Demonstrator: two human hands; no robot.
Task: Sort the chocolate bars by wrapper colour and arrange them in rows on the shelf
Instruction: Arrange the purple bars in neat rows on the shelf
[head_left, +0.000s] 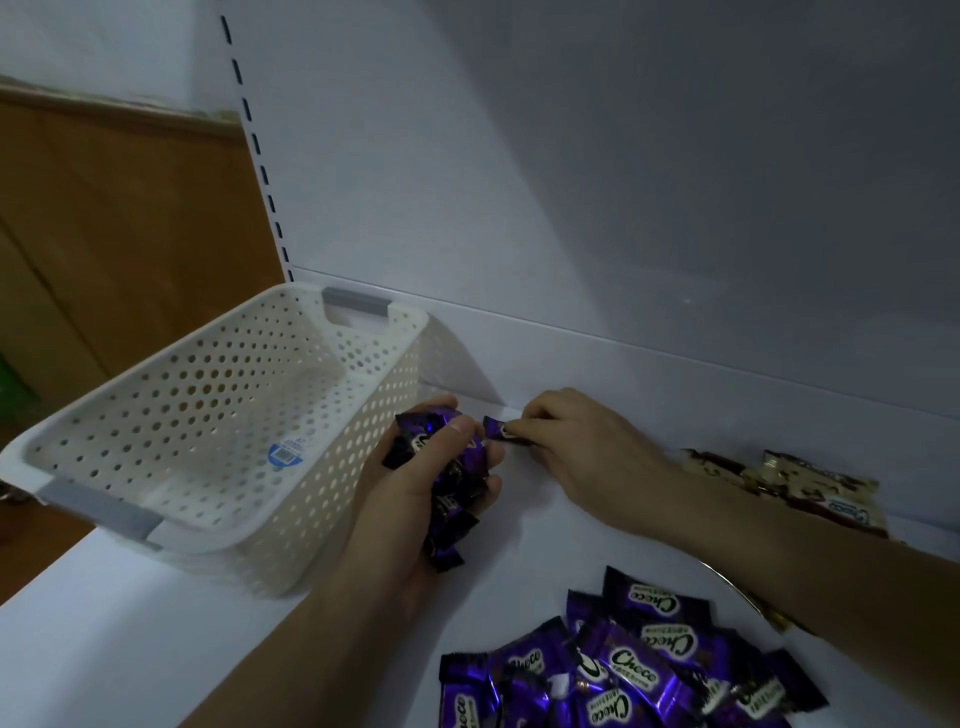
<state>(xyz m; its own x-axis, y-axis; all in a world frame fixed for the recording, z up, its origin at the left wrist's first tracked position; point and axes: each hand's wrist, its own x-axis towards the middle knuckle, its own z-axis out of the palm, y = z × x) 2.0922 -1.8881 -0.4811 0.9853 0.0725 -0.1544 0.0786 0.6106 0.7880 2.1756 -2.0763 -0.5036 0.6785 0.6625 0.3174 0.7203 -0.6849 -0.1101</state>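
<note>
My left hand grips a bunch of purple-wrapped chocolate bars just above the white shelf. My right hand pinches a single purple bar close to the shelf's back edge, right beside the bunch. A loose pile of several purple Choco bars lies at the front of the shelf, below my right forearm. Cream-and-brown wrapped bars lie at the right, partly hidden by that forearm.
A white perforated plastic basket with grey handles stands to the left of my hands, with nothing but a barcode sticker inside. The shelf's white back panel rises behind. A slotted upright and a brown wooden wall are at the left.
</note>
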